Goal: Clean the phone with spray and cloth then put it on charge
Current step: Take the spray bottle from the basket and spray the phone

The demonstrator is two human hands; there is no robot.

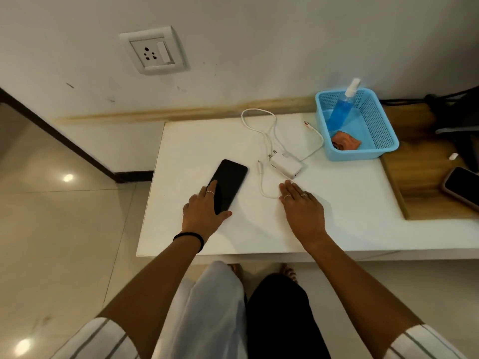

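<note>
A black phone [229,181] lies screen up on the white table [337,203]. My left hand [203,208] rests on the phone's near end, fingers along its left edge and thumb at its bottom corner. My right hand [302,203] lies flat and open on the table, fingertips over the white cable [261,182]. The white charger [285,164] sits just beyond it. A blue spray bottle [342,107] leans in the blue basket [381,136], with an orange cloth [346,143] at the basket's near end.
A wall socket [153,54] is on the wall at the upper left. A second phone [462,186] lies on the wooden surface [425,172] at the right, with dark gear behind it. The table's left edge drops to a tiled floor.
</note>
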